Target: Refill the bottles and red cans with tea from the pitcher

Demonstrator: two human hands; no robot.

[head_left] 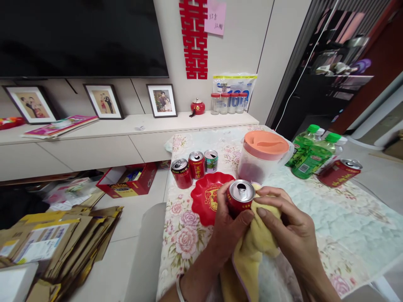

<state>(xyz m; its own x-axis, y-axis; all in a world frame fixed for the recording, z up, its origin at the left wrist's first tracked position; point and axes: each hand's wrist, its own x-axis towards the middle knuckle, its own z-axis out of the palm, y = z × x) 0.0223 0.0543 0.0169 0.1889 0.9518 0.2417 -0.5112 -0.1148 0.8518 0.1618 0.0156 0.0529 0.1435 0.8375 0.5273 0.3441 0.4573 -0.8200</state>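
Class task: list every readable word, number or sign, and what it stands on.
"囍", repeated: red cutout
"35": pink note; rest unclear
"王老吉": middle can of three
"1", then unclear digits: bag behind jars
Too small or blurred: held can, bottles, carton label

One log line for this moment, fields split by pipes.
left hand: holds opened can, top up | right hand: grips yellow cloth beside can | near: red dish, pitcher, three cans beyond dish
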